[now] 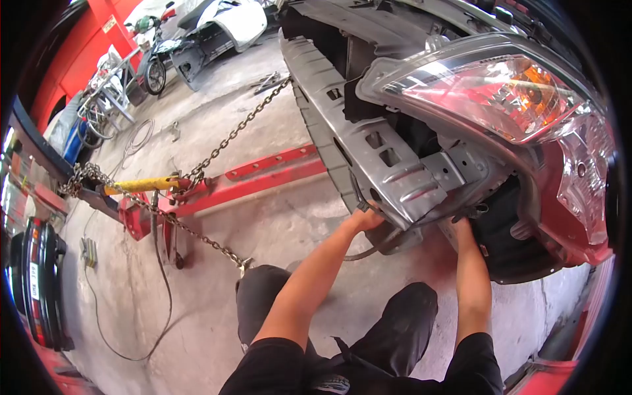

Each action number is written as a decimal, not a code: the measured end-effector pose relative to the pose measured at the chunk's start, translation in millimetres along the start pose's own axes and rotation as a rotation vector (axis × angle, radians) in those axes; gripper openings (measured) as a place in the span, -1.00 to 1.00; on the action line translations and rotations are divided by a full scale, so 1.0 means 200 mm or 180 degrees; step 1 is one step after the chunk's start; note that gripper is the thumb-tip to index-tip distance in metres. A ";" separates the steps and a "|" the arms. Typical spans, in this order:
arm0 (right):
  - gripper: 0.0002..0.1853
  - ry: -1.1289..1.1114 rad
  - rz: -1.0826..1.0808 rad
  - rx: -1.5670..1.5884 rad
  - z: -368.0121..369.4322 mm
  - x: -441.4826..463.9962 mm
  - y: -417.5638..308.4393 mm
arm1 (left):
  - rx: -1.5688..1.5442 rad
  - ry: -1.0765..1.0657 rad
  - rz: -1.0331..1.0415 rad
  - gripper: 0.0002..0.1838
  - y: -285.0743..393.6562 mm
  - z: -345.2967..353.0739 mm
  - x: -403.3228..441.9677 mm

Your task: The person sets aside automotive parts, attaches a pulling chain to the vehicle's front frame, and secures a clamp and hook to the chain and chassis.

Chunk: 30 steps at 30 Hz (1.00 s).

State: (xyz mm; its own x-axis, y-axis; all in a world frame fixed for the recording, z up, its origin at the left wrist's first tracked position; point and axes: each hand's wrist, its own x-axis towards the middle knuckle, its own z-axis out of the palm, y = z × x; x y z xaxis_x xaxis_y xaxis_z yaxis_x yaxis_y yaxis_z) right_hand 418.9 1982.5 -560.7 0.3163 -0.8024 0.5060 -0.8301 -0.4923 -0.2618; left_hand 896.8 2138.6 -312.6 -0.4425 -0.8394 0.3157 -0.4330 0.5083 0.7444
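A grey metal front beam [388, 164] of a car runs diagonally beside a large headlight [487, 92]. My left hand [368, 218] is at the beam's lower end, near a dark hose [378, 250]; its fingers go out of sight behind the metal. Further right, my right hand [461, 226] reaches up under the beam, beside the black wheel-arch liner [520, 243], with its fingers hidden too. What either hand touches in there cannot be made out.
A red pulling arm [263, 181] with a yellow cylinder [141, 185] and chains [243, 125] lies left of the car. A cable [168, 289] trails on the floor. A bumper with a plate [39, 283] stands far left, a motorcycle [155, 66] behind.
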 end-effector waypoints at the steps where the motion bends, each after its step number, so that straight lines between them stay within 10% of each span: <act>1: -0.51 -0.0016 -0.0010 -0.0007 -0.01 -0.02 0.00 | -0.0015 0.0004 -0.0027 -0.74 0.00 0.00 0.00; 30: -0.53 -0.0632 0.0977 -0.0558 0.02 -0.02 0.06 | 0.0104 0.0061 0.0529 -0.70 0.13 -0.11 0.00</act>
State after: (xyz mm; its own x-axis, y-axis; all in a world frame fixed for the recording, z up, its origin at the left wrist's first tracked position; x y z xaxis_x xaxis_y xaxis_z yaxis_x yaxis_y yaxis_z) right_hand 408.9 1978.5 -568.6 0.1100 -0.9612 0.2530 -0.9601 -0.1687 -0.2232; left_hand 902.0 2146.8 -281.0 -0.4951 -0.7466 0.4443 -0.3805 0.6461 0.6616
